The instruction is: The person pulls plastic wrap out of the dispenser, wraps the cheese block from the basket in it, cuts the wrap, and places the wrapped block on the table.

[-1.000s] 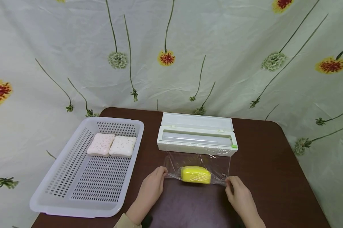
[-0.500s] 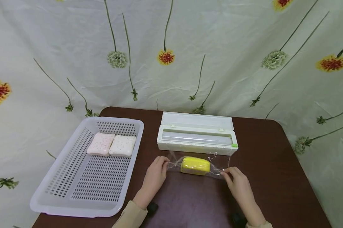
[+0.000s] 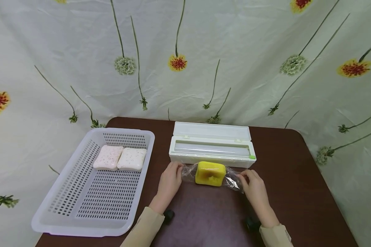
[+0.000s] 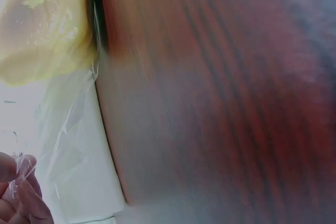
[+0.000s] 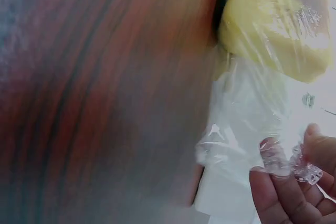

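A puffy yellow block [image 3: 210,174], browned on the face toward me, is wrapped in clear cling film [image 3: 233,180] just in front of a white dispenser box [image 3: 185,157]. My left hand [image 3: 170,181] pinches the film's left end between thumb and fingers. On the other side, my right hand [image 3: 255,189] pinches the right end. In the right wrist view the film [image 5: 247,98] bunches between thumb and fingertips and runs up to the yellow block [image 5: 273,30]. The left wrist view catches the left fingertips [image 4: 31,203] at its lower corner, gripping crinkled film.
The dispenser's lid [image 3: 211,130] stands open at the back, showing a film roll [image 3: 211,149] and a green cutter tab [image 3: 252,157]. At the left, a white slotted basket [image 3: 77,228] holds a pinkish slice-shaped piece [image 3: 108,157] and a white speckled one [image 3: 132,159]. Dark wooden table [image 3: 296,192] underneath.
Both hands have moved away from me toward the dispenser, carrying the film ends. The yellow block has rolled with them, tipping so its browned face now shows.
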{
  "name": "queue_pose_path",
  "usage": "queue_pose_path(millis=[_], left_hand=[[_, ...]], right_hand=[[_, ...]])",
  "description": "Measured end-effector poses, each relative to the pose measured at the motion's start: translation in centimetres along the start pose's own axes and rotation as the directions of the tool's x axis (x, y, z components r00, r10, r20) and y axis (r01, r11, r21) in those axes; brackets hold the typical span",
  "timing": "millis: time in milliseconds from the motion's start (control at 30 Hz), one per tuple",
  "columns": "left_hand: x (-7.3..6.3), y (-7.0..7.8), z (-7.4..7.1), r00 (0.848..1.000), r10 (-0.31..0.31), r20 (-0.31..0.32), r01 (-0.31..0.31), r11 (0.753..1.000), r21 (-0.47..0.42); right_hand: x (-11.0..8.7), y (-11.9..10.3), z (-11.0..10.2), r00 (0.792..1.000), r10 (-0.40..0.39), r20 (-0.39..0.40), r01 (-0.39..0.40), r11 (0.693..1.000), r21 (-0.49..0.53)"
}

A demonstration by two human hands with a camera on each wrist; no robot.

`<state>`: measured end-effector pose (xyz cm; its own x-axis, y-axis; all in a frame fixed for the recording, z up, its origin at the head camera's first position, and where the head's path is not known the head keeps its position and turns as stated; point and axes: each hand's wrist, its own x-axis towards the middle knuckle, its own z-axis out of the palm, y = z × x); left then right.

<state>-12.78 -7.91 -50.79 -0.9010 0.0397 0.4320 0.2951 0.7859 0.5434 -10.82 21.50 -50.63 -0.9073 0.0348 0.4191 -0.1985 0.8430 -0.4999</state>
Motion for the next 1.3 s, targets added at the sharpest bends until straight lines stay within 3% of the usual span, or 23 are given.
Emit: queue_pose_path(millis=[367, 667, 867, 1033, 1167, 1300], left_hand=[[1.6, 0.1, 1.0, 0.990, -0.139, 0.005, 0.138, 0.990, 0.041], [2.1, -0.1, 1.3, 0.985, -0.174, 0.014, 0.170, 0.971, 0.170], [2.3, -0.4, 2.1, 0.981, -0.192, -0.038, 0.196, 0.968, 0.157], [2.6, -0.4, 2.5, 0.977, -0.187, -0.099, 0.199, 0.971, 0.128], [2.9, -0.1, 2.5, 0.976, -0.163, -0.146, 0.186, 0.970, 0.158], [3.5, 0.1, 2.5, 0.962, -0.214, -0.172, 0.242, 0.957, 0.162]], right_hand=[[1.2, 0.3, 0.8, 0.997, 0.068, -0.022, -0.068, 0.998, 0.012], [2.1, 0.8, 1.3, 0.990, 0.120, -0.077, -0.120, 0.993, 0.011], [2.6, 0.7, 1.4, 0.979, 0.193, -0.064, -0.194, 0.981, -0.005], [2.9, 0.7, 1.7, 0.975, 0.201, -0.093, -0.202, 0.979, 0.003], [3.1, 0.6, 2.0, 0.972, 0.196, -0.129, -0.199, 0.980, -0.012], [3.4, 0.6, 2.2, 0.956, 0.232, -0.182, -0.240, 0.971, -0.024]])
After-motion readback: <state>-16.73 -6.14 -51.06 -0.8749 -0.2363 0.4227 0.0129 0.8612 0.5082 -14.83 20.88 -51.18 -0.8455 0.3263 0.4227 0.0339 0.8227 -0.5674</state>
